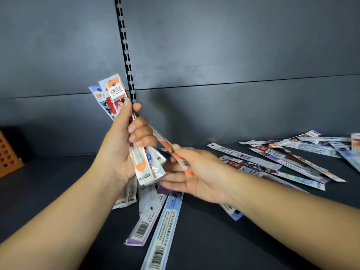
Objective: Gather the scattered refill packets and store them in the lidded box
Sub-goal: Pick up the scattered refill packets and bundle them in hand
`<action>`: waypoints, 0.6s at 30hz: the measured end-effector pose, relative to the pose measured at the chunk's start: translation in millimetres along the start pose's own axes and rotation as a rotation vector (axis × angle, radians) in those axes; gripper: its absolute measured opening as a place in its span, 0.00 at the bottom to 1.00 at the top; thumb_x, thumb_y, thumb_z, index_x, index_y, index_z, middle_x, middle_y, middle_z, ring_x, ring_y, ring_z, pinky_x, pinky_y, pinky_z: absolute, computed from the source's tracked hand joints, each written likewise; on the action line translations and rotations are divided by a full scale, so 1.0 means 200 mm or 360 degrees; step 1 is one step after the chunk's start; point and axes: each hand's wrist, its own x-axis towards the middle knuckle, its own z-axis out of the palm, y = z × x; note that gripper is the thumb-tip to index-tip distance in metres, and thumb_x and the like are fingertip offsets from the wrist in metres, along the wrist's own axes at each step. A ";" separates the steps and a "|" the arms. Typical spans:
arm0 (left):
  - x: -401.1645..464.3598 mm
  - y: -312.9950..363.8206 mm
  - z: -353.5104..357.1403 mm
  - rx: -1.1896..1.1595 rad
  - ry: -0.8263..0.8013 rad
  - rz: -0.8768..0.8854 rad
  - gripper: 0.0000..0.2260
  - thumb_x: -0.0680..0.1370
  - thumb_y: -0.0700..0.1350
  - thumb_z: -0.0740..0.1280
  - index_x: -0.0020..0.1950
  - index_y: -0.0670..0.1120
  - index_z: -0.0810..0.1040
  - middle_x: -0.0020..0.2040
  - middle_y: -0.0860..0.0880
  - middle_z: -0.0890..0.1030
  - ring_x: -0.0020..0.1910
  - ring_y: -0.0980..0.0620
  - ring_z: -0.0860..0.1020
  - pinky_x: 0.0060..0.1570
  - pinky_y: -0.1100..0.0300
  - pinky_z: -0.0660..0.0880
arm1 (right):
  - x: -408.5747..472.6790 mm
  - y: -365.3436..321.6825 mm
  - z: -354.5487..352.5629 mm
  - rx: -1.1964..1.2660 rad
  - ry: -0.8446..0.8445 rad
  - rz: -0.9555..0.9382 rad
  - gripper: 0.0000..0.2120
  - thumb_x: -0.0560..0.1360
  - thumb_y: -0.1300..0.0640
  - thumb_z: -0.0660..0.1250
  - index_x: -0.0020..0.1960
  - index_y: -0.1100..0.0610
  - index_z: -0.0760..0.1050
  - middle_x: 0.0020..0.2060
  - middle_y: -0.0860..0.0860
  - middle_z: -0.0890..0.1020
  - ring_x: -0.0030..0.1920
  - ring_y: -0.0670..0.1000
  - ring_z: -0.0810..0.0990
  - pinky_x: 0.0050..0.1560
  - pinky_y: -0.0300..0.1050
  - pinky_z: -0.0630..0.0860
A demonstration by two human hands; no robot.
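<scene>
Left hand (120,151) closed in a tight grip on an upright bundle of long, flat plastic refill packets (115,94). Right hand (196,172) just right of the bundle, pinching one orange-and-white packet (167,145) — tilted, upper end touching the bundle. Below the bundle, loose blue and purple packets (165,221) on the dark grey shelf (58,182); more scattered packets (282,158) farther right. Orange perforated box (7,154) far left of the bundle — lid not visible.
</scene>
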 end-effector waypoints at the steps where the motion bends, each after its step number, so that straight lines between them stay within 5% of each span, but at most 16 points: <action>1: 0.00 0.00 0.00 0.0014 0.0026 0.0006 0.18 0.76 0.54 0.57 0.29 0.49 0.74 0.16 0.53 0.63 0.12 0.58 0.62 0.14 0.73 0.58 | 0.01 -0.01 -0.01 -0.0026 0.0054 -0.0064 0.11 0.78 0.51 0.57 0.41 0.56 0.71 0.33 0.54 0.83 0.37 0.53 0.83 0.51 0.50 0.77; 4: 0.00 0.01 -0.01 0.0049 0.0126 0.0044 0.19 0.77 0.54 0.56 0.29 0.49 0.74 0.16 0.54 0.62 0.13 0.58 0.61 0.14 0.72 0.57 | 0.01 -0.04 -0.05 -0.0061 0.0179 -0.0256 0.11 0.79 0.53 0.56 0.41 0.57 0.69 0.39 0.54 0.84 0.45 0.56 0.82 0.52 0.50 0.77; 7: 0.01 0.01 -0.01 0.0059 0.0230 0.0162 0.18 0.78 0.54 0.57 0.31 0.49 0.72 0.17 0.54 0.61 0.14 0.58 0.60 0.16 0.72 0.56 | 0.00 -0.06 -0.07 -0.0115 0.0288 -0.0418 0.11 0.79 0.53 0.55 0.41 0.57 0.69 0.35 0.52 0.84 0.44 0.52 0.82 0.52 0.47 0.77; 13: 0.01 0.08 -0.04 0.0101 0.0443 0.0468 0.14 0.78 0.52 0.59 0.33 0.49 0.69 0.18 0.54 0.60 0.16 0.58 0.58 0.19 0.69 0.57 | 0.00 -0.16 -0.18 -0.0302 0.0699 -0.0723 0.11 0.79 0.54 0.54 0.41 0.55 0.69 0.54 0.62 0.81 0.50 0.57 0.80 0.55 0.48 0.76; 18: 0.00 -0.01 -0.03 0.0540 0.0355 0.0096 0.11 0.77 0.50 0.60 0.37 0.47 0.72 0.18 0.55 0.63 0.15 0.61 0.60 0.19 0.71 0.58 | -0.04 -0.22 -0.25 -0.0577 0.0713 -0.0906 0.12 0.79 0.52 0.54 0.41 0.51 0.73 0.44 0.50 0.83 0.58 0.56 0.78 0.64 0.53 0.71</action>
